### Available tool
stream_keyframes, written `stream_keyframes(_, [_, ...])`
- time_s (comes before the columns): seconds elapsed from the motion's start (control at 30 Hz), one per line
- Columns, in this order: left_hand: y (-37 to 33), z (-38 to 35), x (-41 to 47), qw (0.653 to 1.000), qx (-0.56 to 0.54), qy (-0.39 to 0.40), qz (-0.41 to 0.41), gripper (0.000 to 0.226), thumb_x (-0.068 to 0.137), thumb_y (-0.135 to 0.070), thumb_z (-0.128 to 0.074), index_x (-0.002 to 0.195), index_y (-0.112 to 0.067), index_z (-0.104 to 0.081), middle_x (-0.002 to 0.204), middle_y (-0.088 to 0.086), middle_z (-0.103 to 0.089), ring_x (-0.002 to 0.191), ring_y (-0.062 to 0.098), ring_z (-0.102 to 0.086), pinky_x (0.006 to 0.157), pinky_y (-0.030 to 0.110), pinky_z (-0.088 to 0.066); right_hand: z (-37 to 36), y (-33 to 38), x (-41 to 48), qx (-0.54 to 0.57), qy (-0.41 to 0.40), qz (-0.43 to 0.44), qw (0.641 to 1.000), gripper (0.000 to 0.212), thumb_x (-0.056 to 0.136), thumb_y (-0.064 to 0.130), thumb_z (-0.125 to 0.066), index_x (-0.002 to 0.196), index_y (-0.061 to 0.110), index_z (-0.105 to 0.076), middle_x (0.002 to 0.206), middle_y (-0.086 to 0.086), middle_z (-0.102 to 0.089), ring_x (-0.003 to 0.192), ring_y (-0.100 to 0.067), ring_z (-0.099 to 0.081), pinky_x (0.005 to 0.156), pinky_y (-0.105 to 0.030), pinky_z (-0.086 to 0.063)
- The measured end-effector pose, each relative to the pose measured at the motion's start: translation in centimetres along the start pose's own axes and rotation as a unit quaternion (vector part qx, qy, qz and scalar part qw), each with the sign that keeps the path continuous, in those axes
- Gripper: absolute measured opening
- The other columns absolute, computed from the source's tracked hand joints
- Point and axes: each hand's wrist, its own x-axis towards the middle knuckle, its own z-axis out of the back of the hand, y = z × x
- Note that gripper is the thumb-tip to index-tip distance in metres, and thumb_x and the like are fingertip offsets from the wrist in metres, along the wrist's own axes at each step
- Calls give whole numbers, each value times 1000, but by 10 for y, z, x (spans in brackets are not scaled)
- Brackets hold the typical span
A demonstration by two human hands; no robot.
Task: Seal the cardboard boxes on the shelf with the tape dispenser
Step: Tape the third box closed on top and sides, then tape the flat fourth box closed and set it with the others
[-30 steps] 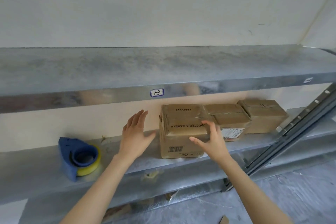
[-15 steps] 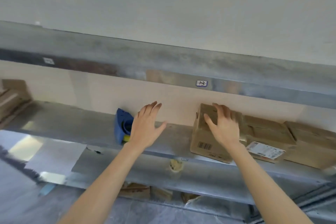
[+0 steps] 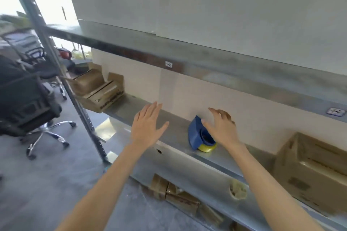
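A blue tape dispenser point(image 3: 197, 135) with a yellow tape roll stands on the metal shelf point(image 3: 176, 133). My right hand point(image 3: 222, 127) hovers just over and to the right of it, fingers spread, holding nothing. Further left, my left hand point(image 3: 147, 125) floats open above the shelf. A cardboard box point(image 3: 311, 170) sits at the right edge of the view. Open cardboard boxes point(image 3: 99, 88) lie at the shelf's far left end.
A dark upright post point(image 3: 62, 73) of the rack runs down the left. Office chairs point(image 3: 28, 103) stand on the grey floor beyond it. More cardboard point(image 3: 180, 197) lies on the level below. The upper shelf point(image 3: 206, 62) overhangs the hands.
My view has swung left along the shelf. My right hand left the box and now hovers over the tape dispenser. The left hand stays open and has moved left of the dispenser.
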Motion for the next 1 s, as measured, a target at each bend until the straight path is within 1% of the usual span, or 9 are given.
stream_keyframes(0.03, [20,6,-1,1000,2,-1,5,84,87,-71,-19,158,-26,-18,165,-3,-19,153,20,-14,121,36,-14,-10,19,6,11,9,6,1000,60,98,49,-50,151,26,-35,152,-9,-39,141,-27,-31,107,-42,-34])
stream_keyframes(0.2, [120,31,2,1000,4,-2,26,73,98,-59,-42,159,-27,-16,166,-5,-15,154,19,-8,122,39,-12,-58,112,29,41,30,36,998,59,99,52,-46,151,28,-33,153,-7,-34,143,-24,-26,110,-43,-30])
stream_keyframes(0.37, [191,47,10,999,4,-5,43,73,98,-56,-47,158,-25,-20,165,-4,-18,153,21,-10,122,39,-10,-91,181,48,69,24,63,995,57,99,51,-48,149,28,-36,151,-3,-35,142,-21,-28,110,-39,-30])
stream_keyframes(0.5, [234,44,22,998,-4,-6,64,74,96,-62,-40,157,-25,-25,164,-4,-21,153,22,-14,122,42,-13,-115,217,70,80,33,86,993,57,98,51,-49,149,29,-38,153,0,-34,144,-17,-26,113,-41,-29])
stream_keyframes(0.63, [272,35,44,995,-25,-12,92,73,95,-61,-44,155,-23,-30,163,-1,-26,152,25,-17,122,46,-17,-139,244,105,69,47,120,989,57,98,51,-48,149,28,-38,155,0,-32,145,-18,-26,115,-42,-30])
stream_keyframes(0.7, [290,29,55,994,-28,-18,101,69,96,-54,-52,155,-23,-32,162,-1,-28,152,25,-19,122,46,-18,-154,258,129,60,52,133,988,56,99,51,-48,149,27,-39,155,0,-32,145,-19,-26,114,-42,-30])
stream_keyframes(0.77, [311,24,68,993,-28,-24,111,68,96,-51,-55,154,-24,-33,162,-1,-29,151,24,-20,121,46,-19,-169,272,156,55,63,145,986,56,99,50,-48,149,27,-39,156,0,-32,145,-19,-26,114,-41,-30])
stream_keyframes(0.83, [334,18,84,992,-24,-27,118,68,95,-51,-57,153,-25,-34,161,-2,-30,151,24,-21,120,46,-20,-186,287,186,52,75,158,983,55,99,50,-48,148,27,-39,156,-1,-32,146,-20,-26,114,-41,-30])
stream_keyframes(1.0, [379,11,122,988,-9,-13,155,71,93,-56,-57,153,-27,-33,162,-2,-27,151,23,-20,121,43,-17,-224,324,251,63,112,181,975,55,98,48,-52,148,27,-40,156,-2,-32,146,-21,-26,114,-40,-30])
